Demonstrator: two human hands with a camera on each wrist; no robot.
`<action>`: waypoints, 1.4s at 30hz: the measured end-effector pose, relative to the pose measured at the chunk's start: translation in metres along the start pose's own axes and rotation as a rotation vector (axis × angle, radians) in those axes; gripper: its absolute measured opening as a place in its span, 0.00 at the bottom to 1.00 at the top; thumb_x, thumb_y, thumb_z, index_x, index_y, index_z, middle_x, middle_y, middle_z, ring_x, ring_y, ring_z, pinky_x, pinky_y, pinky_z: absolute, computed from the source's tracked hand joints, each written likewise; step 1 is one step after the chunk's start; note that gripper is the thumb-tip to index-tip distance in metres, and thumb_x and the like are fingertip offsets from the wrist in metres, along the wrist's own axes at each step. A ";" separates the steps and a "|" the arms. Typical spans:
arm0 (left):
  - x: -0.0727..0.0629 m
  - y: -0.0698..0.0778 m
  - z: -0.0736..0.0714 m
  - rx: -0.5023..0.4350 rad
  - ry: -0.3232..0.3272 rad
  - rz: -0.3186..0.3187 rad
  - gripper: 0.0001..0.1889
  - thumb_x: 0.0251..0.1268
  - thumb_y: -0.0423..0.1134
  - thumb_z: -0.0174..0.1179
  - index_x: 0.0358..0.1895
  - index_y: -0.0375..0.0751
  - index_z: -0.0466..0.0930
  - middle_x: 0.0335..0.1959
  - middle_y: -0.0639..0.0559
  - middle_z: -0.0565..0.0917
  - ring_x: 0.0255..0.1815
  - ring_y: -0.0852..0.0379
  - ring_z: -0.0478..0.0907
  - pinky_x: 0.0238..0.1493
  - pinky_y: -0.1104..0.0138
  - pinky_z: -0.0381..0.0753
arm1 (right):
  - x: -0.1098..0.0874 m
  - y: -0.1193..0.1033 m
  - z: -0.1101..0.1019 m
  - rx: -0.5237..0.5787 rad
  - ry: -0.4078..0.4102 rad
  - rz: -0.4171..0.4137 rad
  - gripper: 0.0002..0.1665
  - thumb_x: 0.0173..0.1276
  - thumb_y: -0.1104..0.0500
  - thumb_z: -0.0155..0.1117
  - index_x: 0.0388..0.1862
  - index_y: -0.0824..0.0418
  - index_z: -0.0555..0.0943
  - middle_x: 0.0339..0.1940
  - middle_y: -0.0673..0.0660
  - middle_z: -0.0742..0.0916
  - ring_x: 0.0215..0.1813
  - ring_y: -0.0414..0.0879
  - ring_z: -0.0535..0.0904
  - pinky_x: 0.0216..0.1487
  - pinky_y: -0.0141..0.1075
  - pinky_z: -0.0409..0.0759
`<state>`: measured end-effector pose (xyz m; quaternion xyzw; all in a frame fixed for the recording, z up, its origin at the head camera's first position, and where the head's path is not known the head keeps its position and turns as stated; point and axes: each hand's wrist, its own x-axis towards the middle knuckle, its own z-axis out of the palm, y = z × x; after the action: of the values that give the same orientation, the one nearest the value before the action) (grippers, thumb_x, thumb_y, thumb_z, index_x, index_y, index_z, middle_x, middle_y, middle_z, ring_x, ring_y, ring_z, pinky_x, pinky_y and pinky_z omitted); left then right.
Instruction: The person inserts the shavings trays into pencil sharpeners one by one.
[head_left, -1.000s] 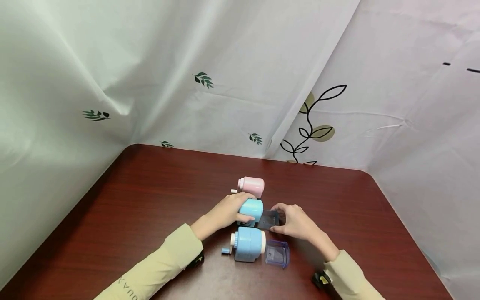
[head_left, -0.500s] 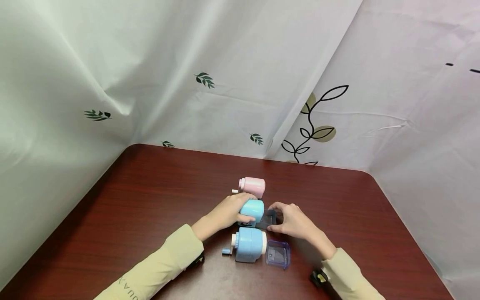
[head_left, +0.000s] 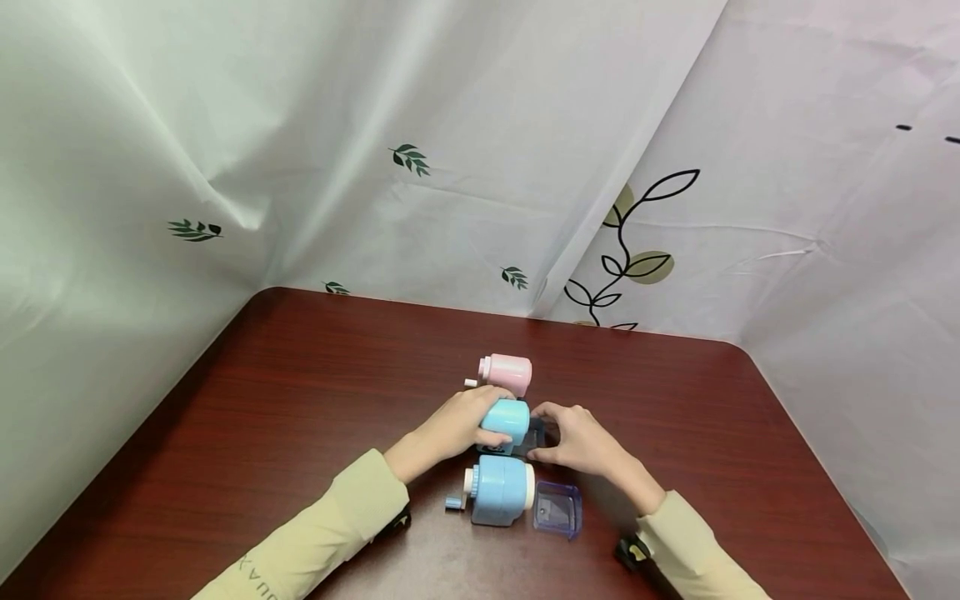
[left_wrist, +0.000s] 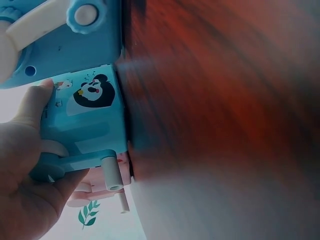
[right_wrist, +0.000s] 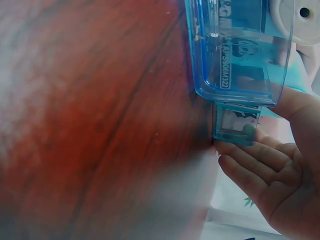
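Observation:
My left hand (head_left: 453,423) grips a turquoise crank pencil sharpener (head_left: 507,418) from its crank side, thumb toward me and fingers over the far side. In the left wrist view, a panda picture shows on the body of this sharpener (left_wrist: 87,125). At its right side a clear dark shavings drawer (head_left: 532,438) sits partly inside the body. My right hand (head_left: 588,442) pinches that drawer between thumb and fingers at its outer end. The right wrist view shows the fingers (right_wrist: 265,162) by the drawer's end, while a nearer drawer hides part of it.
Nearer to me stands a blue crank sharpener (head_left: 501,490), its clear purplish drawer (head_left: 557,510) lying just right of it. Behind the turquoise one is a pink sharpener (head_left: 510,373). All are on a dark red wooden table (head_left: 337,367), with white patterned cloth (head_left: 450,217) hanging behind.
My right hand has moved left, sliding the drawer further into the turquoise sharpener, so less of it shows. The left hand keeps its hold in place.

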<state>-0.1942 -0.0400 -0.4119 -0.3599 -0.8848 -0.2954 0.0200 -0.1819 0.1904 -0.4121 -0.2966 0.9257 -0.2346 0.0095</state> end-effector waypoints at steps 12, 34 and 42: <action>0.000 0.000 0.001 0.008 -0.005 -0.011 0.27 0.55 0.47 0.70 0.56 0.42 0.73 0.47 0.49 0.80 0.40 0.57 0.77 0.42 0.66 0.78 | 0.001 -0.002 -0.001 0.016 -0.004 0.008 0.28 0.49 0.53 0.78 0.47 0.62 0.80 0.29 0.49 0.85 0.21 0.31 0.66 0.30 0.27 0.71; -0.001 0.001 0.000 0.017 -0.001 0.005 0.26 0.56 0.46 0.70 0.56 0.42 0.73 0.46 0.48 0.80 0.40 0.56 0.76 0.42 0.64 0.77 | 0.011 -0.005 0.004 0.054 -0.020 0.005 0.24 0.49 0.52 0.78 0.42 0.59 0.80 0.32 0.47 0.87 0.24 0.34 0.71 0.30 0.26 0.71; 0.001 0.000 0.000 0.018 -0.005 0.005 0.27 0.56 0.47 0.70 0.56 0.41 0.73 0.46 0.49 0.80 0.40 0.57 0.76 0.41 0.65 0.77 | 0.010 -0.003 0.001 0.047 -0.048 0.007 0.31 0.47 0.49 0.79 0.48 0.61 0.80 0.40 0.50 0.88 0.35 0.37 0.79 0.39 0.30 0.77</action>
<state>-0.1947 -0.0397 -0.4122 -0.3626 -0.8865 -0.2865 0.0219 -0.1879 0.1824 -0.4099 -0.2986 0.9205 -0.2488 0.0395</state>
